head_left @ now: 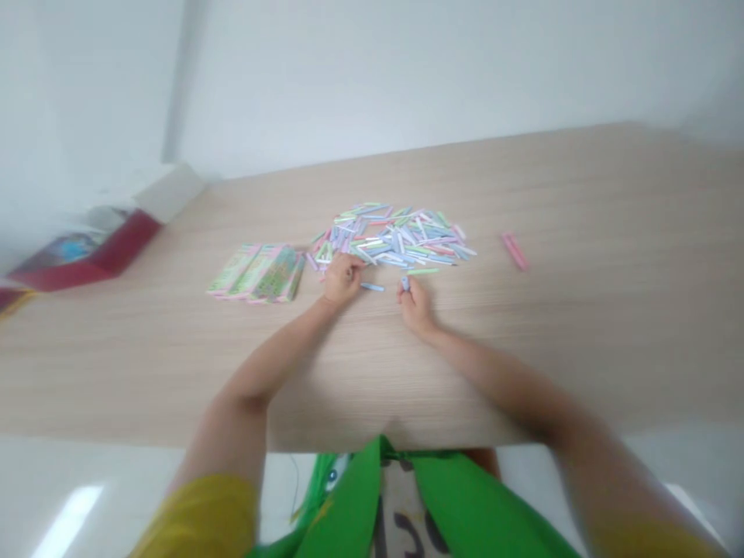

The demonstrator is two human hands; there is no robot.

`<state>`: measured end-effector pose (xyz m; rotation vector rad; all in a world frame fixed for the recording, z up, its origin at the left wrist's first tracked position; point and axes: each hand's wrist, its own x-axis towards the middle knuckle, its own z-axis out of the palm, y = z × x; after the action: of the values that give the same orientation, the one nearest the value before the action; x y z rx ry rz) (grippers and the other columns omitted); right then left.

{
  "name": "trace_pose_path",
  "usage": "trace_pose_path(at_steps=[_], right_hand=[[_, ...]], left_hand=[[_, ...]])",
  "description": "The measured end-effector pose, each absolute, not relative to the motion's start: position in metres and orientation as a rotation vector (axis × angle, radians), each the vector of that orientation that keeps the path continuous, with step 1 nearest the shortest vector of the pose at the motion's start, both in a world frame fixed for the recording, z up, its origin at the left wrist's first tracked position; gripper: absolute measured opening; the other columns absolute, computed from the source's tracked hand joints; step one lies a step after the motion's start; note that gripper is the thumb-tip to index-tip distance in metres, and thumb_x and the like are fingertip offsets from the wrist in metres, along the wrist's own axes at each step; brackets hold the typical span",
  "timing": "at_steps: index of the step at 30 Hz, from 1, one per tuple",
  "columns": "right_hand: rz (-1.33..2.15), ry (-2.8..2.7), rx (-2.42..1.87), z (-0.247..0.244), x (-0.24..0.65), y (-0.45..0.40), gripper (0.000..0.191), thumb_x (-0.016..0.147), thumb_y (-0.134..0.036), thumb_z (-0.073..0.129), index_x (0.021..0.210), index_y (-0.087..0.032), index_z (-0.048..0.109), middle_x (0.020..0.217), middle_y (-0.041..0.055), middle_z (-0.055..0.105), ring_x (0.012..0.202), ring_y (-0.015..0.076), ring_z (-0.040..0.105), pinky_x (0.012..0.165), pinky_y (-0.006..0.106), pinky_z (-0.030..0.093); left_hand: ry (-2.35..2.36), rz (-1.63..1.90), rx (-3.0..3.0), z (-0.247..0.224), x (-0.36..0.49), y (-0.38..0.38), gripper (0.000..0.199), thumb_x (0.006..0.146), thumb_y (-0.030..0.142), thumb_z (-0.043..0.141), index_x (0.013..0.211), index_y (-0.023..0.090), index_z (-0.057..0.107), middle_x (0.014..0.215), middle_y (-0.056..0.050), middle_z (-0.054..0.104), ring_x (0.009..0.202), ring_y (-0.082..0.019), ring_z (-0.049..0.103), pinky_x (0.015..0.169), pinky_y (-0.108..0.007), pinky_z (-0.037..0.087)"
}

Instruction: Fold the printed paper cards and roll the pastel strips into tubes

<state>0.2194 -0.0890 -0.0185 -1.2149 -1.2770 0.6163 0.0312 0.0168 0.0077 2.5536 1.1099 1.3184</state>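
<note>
A heap of pastel paper strips (395,236) in blue, green, pink and white lies on the wooden table (552,349). My left hand (342,279) rests at the heap's front edge with its fingers bunched, and I cannot tell whether they hold a strip. My right hand (415,306) pinches a small blue rolled strip (405,284) upright between its fingertips. A loose blue strip (372,287) lies between my hands, and a thin green strip (423,270) lies just above my right hand. To the left of the heap is a fanned stack of green and pink printed sheets (256,273).
A pink strip bundle (514,251) lies to the right of the heap. A red carton (87,256) with a pale flap stands beyond the table's far left corner. A white wall (407,77) rises behind the table. Green fabric (349,504) shows below the near edge.
</note>
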Motion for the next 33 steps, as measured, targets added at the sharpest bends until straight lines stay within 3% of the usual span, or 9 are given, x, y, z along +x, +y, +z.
trace_pose_path(at_steps=[3,7,11,14,18,23,27,33], right_hand=[[0.579,-1.325,-1.259,-0.016,0.219,-0.089,0.016,0.078,-0.011,0.039,0.073,-0.025,0.046,0.063,-0.0023,0.05,0.063,0.0174,0.048,0.064,0.029,0.031],[0.559,-1.318,-1.31,-0.016,0.221,-0.087,0.016,0.078,-0.01,0.038,0.072,-0.024,0.045,0.064,-0.0024,0.05,0.063,0.0172,0.048,0.064,0.029,0.031],[0.573,-1.308,-1.335,-0.017,0.223,-0.083,0.017,0.077,-0.009,0.039,0.071,-0.024,0.044,0.064,-0.0025,0.05,0.064,0.017,0.048,0.065,0.028,0.032],[0.58,-1.313,-1.342,-0.019,0.223,-0.082,0.017,0.077,-0.01,0.039,0.072,-0.024,0.045,0.064,-0.0027,0.05,0.064,0.017,0.047,0.064,0.028,0.031],[0.577,-1.329,-1.311,-0.021,0.223,-0.082,0.015,0.076,-0.012,0.039,0.073,-0.025,0.046,0.063,-0.0027,0.05,0.062,0.0173,0.047,0.062,0.028,0.031],[0.578,-1.328,-1.307,-0.019,0.223,-0.083,0.014,0.076,-0.013,0.039,0.071,-0.025,0.046,0.062,-0.0032,0.05,0.061,0.0171,0.047,0.062,0.028,0.032],[0.593,-1.333,-1.321,-0.019,0.222,-0.083,0.015,0.076,-0.013,0.04,0.071,-0.024,0.047,0.061,-0.0034,0.05,0.061,0.0166,0.048,0.062,0.027,0.032],[0.615,-1.324,-1.349,-0.02,0.221,-0.081,0.013,0.076,-0.013,0.041,0.072,-0.024,0.047,0.062,-0.0035,0.05,0.063,0.0166,0.048,0.064,0.027,0.033]], left_hand=[[1.18,1.212,2.624,0.011,0.042,0.034,0.023,0.089,0.019,0.048,0.106,0.016,0.064,0.108,-0.015,0.068,0.1,-0.024,0.06,0.093,-0.041,0.045],[1.146,0.901,2.894,0.008,0.06,0.028,0.028,0.094,0.02,0.045,0.111,0.019,0.067,0.122,-0.014,0.067,0.116,-0.03,0.055,0.103,-0.053,0.035],[1.238,0.843,2.987,0.009,0.077,0.017,0.029,0.095,0.018,0.046,0.11,0.024,0.07,0.124,-0.012,0.067,0.12,-0.033,0.052,0.108,-0.065,0.024],[1.29,0.856,2.977,0.01,0.086,0.016,0.026,0.092,0.015,0.05,0.1,0.026,0.072,0.113,-0.009,0.07,0.12,-0.032,0.051,0.112,-0.069,0.018],[1.27,0.913,2.928,0.006,0.088,0.019,0.025,0.089,0.011,0.051,0.086,0.025,0.072,0.096,-0.008,0.071,0.118,-0.03,0.053,0.115,-0.066,0.018],[1.223,1.072,2.88,0.0,0.079,0.023,0.024,0.095,0.018,0.049,0.104,0.025,0.07,0.112,-0.01,0.072,0.117,-0.029,0.055,0.112,-0.061,0.024],[1.42,1.192,2.665,0.009,0.072,0.032,0.021,0.097,0.027,0.048,0.102,0.02,0.067,0.11,-0.014,0.072,0.116,-0.03,0.058,0.103,-0.05,0.037],[1.596,1.548,1.899,0.038,0.062,0.046,0.022,0.103,0.03,0.034,0.109,0.019,0.052,0.098,-0.009,0.074,0.09,-0.02,0.067,0.086,-0.036,0.047]])
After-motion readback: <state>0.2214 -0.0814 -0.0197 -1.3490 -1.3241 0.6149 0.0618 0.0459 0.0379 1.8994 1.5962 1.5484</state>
